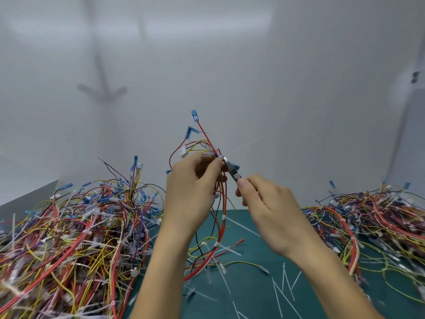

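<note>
I am looking down at two bare hands raised over a green bench (253, 284). The left hand (193, 194) is held up with its back toward me. Its fingers and thumb are curled round a wire harness (224, 203), gripping the bundle near its upper end.

The harness is a loose bunch of red, yellow and black wires. It stands above the bench at the middle of the view. Above the grip, a few wires fan upward and end in blue terminals (194, 116). A small white connector (183, 150) sits just to the left of them. Below the grip, the wires hang in long loops, and their lower ends rest on the bench between the two forearms.

The right hand (269, 210) comes in from the lower right and grips a small pair of cutters (232, 170), thumb pressed along the handle. The metal tip of the cutters touches the bundle right beside the left fingertips. I cannot tell whether the blades are apart or together.

A deep left pile (69, 238) of tangled harnesses covers the bench on that side. A right pile (368, 215) lies on the other. Thin white cable-tie offcuts (282, 286) are scattered on the bare bench near me. A plain white wall (276, 77) stands behind everything.
</note>
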`<action>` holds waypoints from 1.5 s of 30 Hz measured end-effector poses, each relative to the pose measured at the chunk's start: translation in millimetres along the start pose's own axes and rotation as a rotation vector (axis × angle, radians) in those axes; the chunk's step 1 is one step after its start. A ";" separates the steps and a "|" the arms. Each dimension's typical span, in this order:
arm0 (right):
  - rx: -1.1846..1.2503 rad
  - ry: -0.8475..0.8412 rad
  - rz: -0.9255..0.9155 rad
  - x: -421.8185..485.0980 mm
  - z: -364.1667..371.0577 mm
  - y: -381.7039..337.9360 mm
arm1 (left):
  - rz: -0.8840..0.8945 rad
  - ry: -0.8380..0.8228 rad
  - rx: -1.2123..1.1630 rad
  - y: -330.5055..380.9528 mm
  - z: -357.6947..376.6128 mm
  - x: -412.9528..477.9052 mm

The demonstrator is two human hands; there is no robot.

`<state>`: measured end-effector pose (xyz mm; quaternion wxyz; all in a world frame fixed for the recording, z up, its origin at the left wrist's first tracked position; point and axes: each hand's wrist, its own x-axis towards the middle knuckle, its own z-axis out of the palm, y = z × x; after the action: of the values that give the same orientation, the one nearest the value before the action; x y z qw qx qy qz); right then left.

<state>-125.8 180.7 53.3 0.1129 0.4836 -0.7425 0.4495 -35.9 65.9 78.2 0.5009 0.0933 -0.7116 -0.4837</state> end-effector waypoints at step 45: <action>-0.012 -0.012 -0.016 -1.0 -12.0 0.5 | 0.047 -0.062 0.168 -2.8 -4.0 0.6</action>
<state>-128.9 190.7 59.3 0.1151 0.4916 -0.7420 0.4410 -34.0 61.7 76.5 0.4804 0.1033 -0.7667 -0.4131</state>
